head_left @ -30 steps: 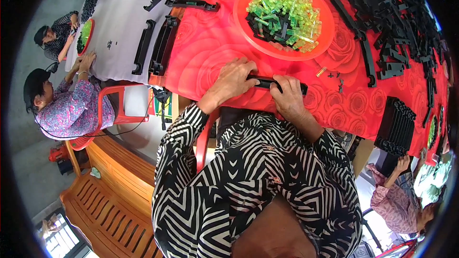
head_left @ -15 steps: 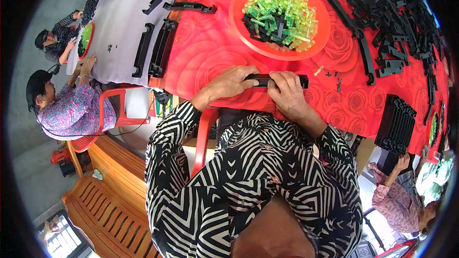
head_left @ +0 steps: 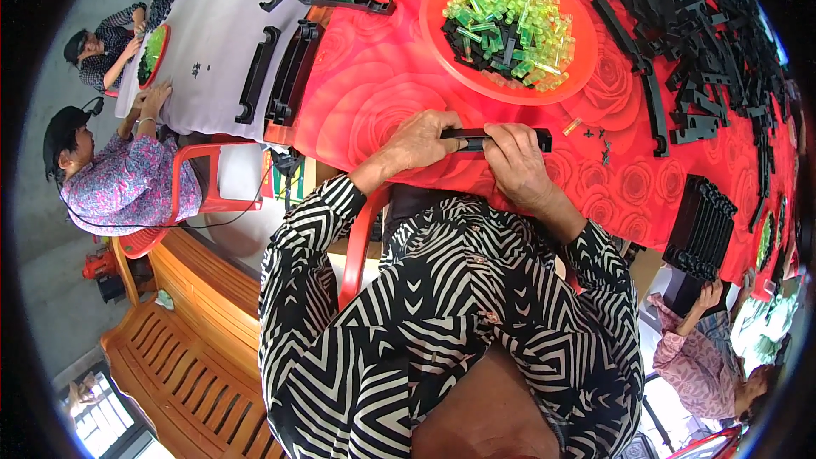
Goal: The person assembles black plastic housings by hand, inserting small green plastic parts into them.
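Between my hands, at the near edge of a red rose-patterned tablecloth (head_left: 365,110), lies a long black plastic bar-shaped part (head_left: 473,140). My left hand (head_left: 425,140) grips its left end, with the thumb along the near side. My right hand (head_left: 516,161) is closed over its right half, fingers curled on top; the right tip sticks out past them. Beyond my hands stands a round red tray (head_left: 565,89). It holds a heap of small yellow-green clear tubes (head_left: 518,21) and some small black pieces (head_left: 510,49).
A large pile of black plastic parts (head_left: 705,42) covers the far right. A stack of black bars (head_left: 699,225) lies at the right edge, more bars (head_left: 293,72) at left. Other people sit at both sides. A wooden bench (head_left: 187,348) stands behind left.
The view has shifted slightly. Both hands keep hold of the black part, which seems turned a little; the right fingers have moved slightly on it.
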Tool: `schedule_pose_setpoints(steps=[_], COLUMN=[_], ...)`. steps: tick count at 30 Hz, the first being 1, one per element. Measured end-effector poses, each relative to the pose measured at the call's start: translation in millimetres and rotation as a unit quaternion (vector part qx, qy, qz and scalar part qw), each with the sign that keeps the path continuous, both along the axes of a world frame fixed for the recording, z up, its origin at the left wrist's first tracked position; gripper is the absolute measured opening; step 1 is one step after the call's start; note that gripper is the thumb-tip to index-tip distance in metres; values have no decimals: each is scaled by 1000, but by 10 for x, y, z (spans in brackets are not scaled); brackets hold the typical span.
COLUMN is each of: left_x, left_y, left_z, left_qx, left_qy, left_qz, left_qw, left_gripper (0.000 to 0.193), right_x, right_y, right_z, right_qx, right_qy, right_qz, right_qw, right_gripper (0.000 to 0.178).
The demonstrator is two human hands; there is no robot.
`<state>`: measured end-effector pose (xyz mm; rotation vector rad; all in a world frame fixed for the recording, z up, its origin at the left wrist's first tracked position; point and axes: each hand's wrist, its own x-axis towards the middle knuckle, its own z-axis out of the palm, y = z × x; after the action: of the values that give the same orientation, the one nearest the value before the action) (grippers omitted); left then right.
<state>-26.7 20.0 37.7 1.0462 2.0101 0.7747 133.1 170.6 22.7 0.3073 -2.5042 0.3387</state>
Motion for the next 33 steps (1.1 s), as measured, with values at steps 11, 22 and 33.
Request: schedule_pose_setpoints(steps=[11,22,33], left_x=[-133,83,34], left_y=[-101,-94,-76], left_z=[-39,120,93], left_qx=[68,38,26], left_qy=[-125,44,18], left_qz=[-55,-10,-21], left_qw=[988,998,999], left_gripper=[22,26,22], right_x=[-67,-40,-27], right_y=[38,41,30], right_z=[99,63,-15], right_qx=[18,53,35], right_qy=[-3,4,4], right_qz=[32,31,34], right_qw=[999,998,999], right_gripper=[26,28,27])
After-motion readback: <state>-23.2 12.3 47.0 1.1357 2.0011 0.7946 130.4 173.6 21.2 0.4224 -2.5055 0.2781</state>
